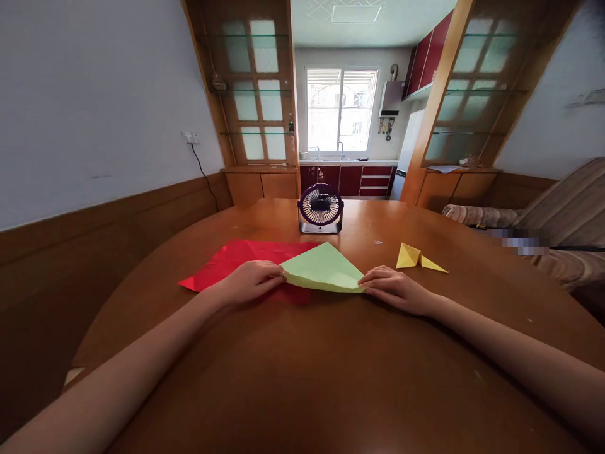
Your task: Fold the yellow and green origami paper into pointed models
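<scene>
The red paper [236, 258] shows on both sides of my left hand [255, 280], which pinches the left corner of the green paper [326, 265]. That sheet spans between my hands, near edge bowed, point facing away; the tabletop [307, 378] stretches on toward me between my forearms. The fan [321, 208] stands beyond both hands. My right hand [397, 290] pinches the right corner, with the yellow folded paper [407, 257] just beyond it.

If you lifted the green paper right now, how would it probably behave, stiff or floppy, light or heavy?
The green paper is probably light for its size, since it looks like thin sheet material. It would likely bend easily: its near edge curves between the left hand and right hand.
</scene>
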Tool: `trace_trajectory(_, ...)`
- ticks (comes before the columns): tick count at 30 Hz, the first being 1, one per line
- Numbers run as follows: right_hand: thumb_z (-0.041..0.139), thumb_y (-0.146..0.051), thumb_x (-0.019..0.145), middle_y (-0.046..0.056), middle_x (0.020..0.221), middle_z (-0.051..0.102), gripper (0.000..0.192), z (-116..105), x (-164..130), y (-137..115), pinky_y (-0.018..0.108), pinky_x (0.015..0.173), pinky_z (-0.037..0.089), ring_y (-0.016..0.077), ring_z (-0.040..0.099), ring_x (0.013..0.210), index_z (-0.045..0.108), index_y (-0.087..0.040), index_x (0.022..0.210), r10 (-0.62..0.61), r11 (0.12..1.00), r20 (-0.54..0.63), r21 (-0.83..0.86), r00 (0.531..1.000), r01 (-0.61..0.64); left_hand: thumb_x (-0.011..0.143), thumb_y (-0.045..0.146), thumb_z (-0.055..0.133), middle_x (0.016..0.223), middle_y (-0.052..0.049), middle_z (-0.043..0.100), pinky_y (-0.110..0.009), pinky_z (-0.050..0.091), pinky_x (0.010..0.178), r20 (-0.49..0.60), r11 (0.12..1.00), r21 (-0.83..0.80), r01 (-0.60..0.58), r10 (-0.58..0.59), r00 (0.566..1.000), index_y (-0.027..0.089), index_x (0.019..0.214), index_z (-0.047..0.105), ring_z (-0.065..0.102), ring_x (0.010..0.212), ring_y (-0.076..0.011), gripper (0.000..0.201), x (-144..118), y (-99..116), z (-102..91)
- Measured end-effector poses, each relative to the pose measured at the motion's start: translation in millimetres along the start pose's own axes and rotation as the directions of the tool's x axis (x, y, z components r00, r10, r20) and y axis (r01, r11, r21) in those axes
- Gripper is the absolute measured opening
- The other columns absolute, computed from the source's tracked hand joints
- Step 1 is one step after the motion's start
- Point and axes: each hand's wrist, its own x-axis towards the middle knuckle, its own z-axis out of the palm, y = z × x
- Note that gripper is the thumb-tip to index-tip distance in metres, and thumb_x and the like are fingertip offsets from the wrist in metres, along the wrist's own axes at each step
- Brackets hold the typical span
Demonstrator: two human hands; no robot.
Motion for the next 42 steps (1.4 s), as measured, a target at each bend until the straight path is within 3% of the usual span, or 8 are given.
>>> trace_trajectory(6,0.040,-0.031,0.100,0.009,0.097,0.068,0.031,-3.7,0.7,6.0,0.038,0.086,0.050,0.0192,0.061,0.092,0.067,-0.018,0.094,0.037,0.999,-0.005,-0.009,0.999,-0.037,0.099,0.040,0.035,0.081,-0.004,0.064,-0.025,0.041,0.067,-0.015,0.998,0.029,-0.063,0.063,0.998,0.019,0.087,0.062,0.058,0.073,-0.0163,0.037,3.2,0.1,3.4)
trace_trajectory(16,0.039,-0.038,0.100,0.007,0.086,0.066,0.036,-9.8,-3.3,20.9,0.035,0.080,0.048,0.0192,0.059,0.085,0.064,-0.017,0.086,0.165,0.986,-0.052,0.016,0.985,-0.164,0.098,0.044,0.034,0.067,0.001,0.054,-0.024,0.034,0.058,-0.027,1.000,-0.030,0.005,-0.006,1.000,0.019,0.077,0.051,0.049,0.059,-0.0129,0.037,4.1,7.0,4.3)
trace_trajectory(23,0.046,-0.048,0.095,0.008,0.088,0.062,0.042,-6.3,-2.2,24.1,0.033,0.073,0.048,0.0175,0.058,0.078,0.064,-0.017,0.074,0.304,0.950,-0.095,0.105,0.948,-0.294,0.094,0.051,0.039,0.071,0.000,0.059,-0.024,0.035,0.058,-0.093,0.975,-0.145,0.166,-0.180,0.979,0.019,0.085,0.058,0.053,0.064,-0.0143,0.038,7.9,10.7,11.2)
trace_trajectory(30,0.047,-0.045,0.094,0.008,0.087,0.060,0.039,0.9,-1.4,22.0,0.034,0.070,0.048,0.0183,0.057,0.076,0.058,-0.018,0.069,0.357,0.929,-0.178,-0.036,0.917,-0.369,0.093,0.048,0.041,0.067,0.000,0.059,-0.026,0.036,0.058,-0.112,0.954,-0.014,0.300,-0.300,0.947,0.017,0.114,0.056,0.057,0.063,-0.0181,0.040,10.6,13.8,17.3)
trace_trajectory(34,0.049,-0.039,0.094,0.009,0.090,0.060,0.025,3.8,0.1,18.0,0.040,0.077,0.050,0.0213,0.058,0.081,0.059,-0.019,0.083,0.337,0.895,-0.231,-0.221,0.913,-0.386,0.091,0.044,0.045,0.084,-0.006,0.065,-0.031,0.045,0.067,-0.152,0.946,0.106,0.306,-0.288,0.945,0.015,0.128,0.049,0.063,0.081,-0.0233,0.047,11.6,17.4,21.9)
trace_trajectory(38,0.049,-0.031,0.094,0.011,0.106,0.062,0.019,8.0,4.3,10.9,0.045,0.087,0.049,0.0254,0.059,0.097,0.059,-0.019,0.105,0.197,0.908,-0.252,-0.317,0.947,-0.274,0.092,0.037,0.047,0.118,-0.012,0.061,-0.041,0.048,0.090,-0.225,0.954,0.210,0.216,-0.168,0.960,0.017,0.126,0.054,0.057,0.110,-0.0278,0.040,13.4,19.2,30.6)
trace_trajectory(42,0.045,-0.026,0.097,0.012,0.118,0.063,0.027,14.4,11.1,-3.6,0.046,0.093,0.048,0.0254,0.059,0.108,0.059,-0.021,0.118,0.035,0.945,-0.104,-0.319,0.994,-0.066,0.095,0.030,0.044,0.136,-0.013,0.052,-0.047,0.043,0.101,-0.202,0.960,0.271,0.062,-0.006,0.979,0.019,0.123,0.059,0.050,0.124,-0.0296,0.034,16.1,25.3,40.1)
